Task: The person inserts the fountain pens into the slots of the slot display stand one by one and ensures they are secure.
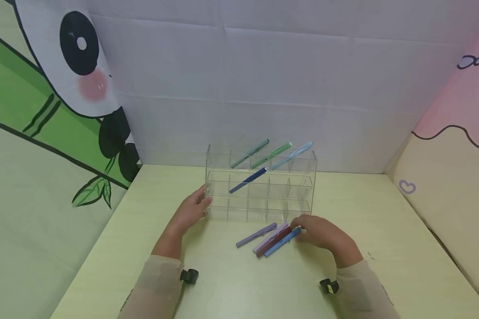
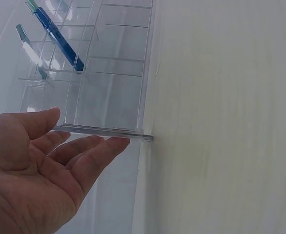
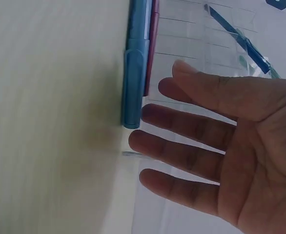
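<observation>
A clear acrylic pen rack (image 1: 259, 189) with stepped rows of compartments stands on the table. My left hand (image 1: 192, 207) holds its left side panel, thumb on the inner side and fingers along the outer side, as the left wrist view shows. In the rack lean a dark teal pen (image 1: 250, 153), a green pen (image 1: 271, 155), a light blue pen (image 1: 292, 155) and, lower, a dark blue pen (image 1: 248, 180). My right hand (image 3: 206, 141) is beside the loose pens, fingers spread and fairly straight, fingertips near the end of a blue pen (image 3: 135, 83).
Before the rack, a dark red pen (image 1: 269, 245) lies between the blue pen and a lilac pen (image 1: 268, 239); a purple pen (image 1: 256, 235) lies apart to their left. A pale yellow table (image 1: 231, 283) carries everything. A white backdrop (image 1: 263, 79) rises close behind the rack.
</observation>
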`<action>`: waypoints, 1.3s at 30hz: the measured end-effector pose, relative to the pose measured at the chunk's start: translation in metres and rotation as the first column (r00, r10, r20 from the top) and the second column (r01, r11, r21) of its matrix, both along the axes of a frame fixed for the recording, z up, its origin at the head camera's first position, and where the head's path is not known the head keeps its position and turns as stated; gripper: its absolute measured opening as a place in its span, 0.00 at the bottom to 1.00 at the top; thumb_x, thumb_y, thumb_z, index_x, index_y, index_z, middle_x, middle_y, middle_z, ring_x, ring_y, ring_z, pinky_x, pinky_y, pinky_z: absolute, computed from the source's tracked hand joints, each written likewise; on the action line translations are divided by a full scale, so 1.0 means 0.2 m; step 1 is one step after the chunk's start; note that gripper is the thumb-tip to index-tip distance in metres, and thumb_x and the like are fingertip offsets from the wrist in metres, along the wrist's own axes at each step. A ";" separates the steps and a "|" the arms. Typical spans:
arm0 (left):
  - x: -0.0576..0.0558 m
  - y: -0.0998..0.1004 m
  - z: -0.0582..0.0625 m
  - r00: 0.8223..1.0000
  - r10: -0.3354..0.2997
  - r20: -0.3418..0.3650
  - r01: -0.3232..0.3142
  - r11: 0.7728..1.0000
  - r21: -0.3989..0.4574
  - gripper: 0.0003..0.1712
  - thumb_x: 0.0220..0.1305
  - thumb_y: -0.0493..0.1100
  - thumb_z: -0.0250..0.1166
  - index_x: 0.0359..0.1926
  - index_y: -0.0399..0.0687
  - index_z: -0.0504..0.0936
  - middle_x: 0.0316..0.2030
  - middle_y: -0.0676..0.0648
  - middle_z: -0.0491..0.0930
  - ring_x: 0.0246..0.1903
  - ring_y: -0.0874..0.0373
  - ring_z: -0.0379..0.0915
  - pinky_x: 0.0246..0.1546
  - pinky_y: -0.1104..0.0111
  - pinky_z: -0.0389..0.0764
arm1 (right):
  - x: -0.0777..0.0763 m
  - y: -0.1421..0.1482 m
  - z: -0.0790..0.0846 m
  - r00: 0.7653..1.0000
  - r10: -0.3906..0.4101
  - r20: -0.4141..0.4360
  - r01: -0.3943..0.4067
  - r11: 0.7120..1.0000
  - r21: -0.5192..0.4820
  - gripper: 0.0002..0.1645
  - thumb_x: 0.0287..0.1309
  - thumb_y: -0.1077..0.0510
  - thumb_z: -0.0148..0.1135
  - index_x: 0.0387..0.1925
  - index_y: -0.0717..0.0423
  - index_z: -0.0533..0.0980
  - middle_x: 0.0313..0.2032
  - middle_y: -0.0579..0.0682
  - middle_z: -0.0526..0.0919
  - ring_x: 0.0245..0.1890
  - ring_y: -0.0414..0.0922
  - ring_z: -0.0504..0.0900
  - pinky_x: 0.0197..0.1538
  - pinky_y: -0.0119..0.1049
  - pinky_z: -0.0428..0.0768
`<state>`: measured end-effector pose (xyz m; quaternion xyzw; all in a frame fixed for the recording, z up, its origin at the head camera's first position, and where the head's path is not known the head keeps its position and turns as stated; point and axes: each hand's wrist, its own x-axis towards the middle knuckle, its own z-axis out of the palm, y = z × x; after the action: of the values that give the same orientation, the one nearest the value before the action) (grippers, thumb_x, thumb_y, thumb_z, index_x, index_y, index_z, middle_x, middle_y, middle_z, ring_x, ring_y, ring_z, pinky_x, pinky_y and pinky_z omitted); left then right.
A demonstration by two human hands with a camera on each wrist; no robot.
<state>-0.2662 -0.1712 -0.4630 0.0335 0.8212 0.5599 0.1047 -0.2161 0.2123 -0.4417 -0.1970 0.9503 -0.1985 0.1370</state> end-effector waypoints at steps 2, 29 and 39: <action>0.00 0.00 0.00 1.000 0.002 0.002 -0.002 1.000 -0.002 0.36 0.74 0.59 0.52 0.77 0.73 0.49 0.74 0.46 0.58 0.71 0.43 0.58 0.61 0.50 0.76 | -0.01 -0.01 -0.02 1.000 0.004 -0.006 -0.004 1.000 0.008 0.12 0.58 0.62 0.68 0.45 0.55 0.82 0.47 0.48 0.83 0.49 0.49 0.79 0.57 0.51 0.79; 0.00 0.00 -0.01 1.000 0.000 0.003 0.000 1.000 0.017 0.35 0.76 0.53 0.51 0.78 0.67 0.48 0.75 0.45 0.57 0.71 0.42 0.57 0.61 0.49 0.76 | 0.00 0.02 -0.02 0.997 0.077 -0.008 -0.076 0.996 0.054 0.10 0.56 0.67 0.67 0.33 0.48 0.79 0.34 0.43 0.80 0.35 0.41 0.73 0.41 0.39 0.77; 0.00 0.00 0.00 1.000 -0.002 -0.001 0.002 1.000 0.021 0.35 0.76 0.53 0.51 0.78 0.68 0.49 0.74 0.45 0.57 0.71 0.42 0.57 0.61 0.48 0.75 | 0.02 0.07 0.10 0.995 0.102 0.003 -0.100 0.984 -0.145 0.04 0.63 0.61 0.63 0.37 0.48 0.78 0.33 0.40 0.78 0.34 0.41 0.73 0.36 0.32 0.74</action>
<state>-0.2662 -0.1721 -0.4637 0.0357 0.8154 0.5683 0.1042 -0.2120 0.2262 -0.4225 -0.2534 0.9213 -0.2609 0.1373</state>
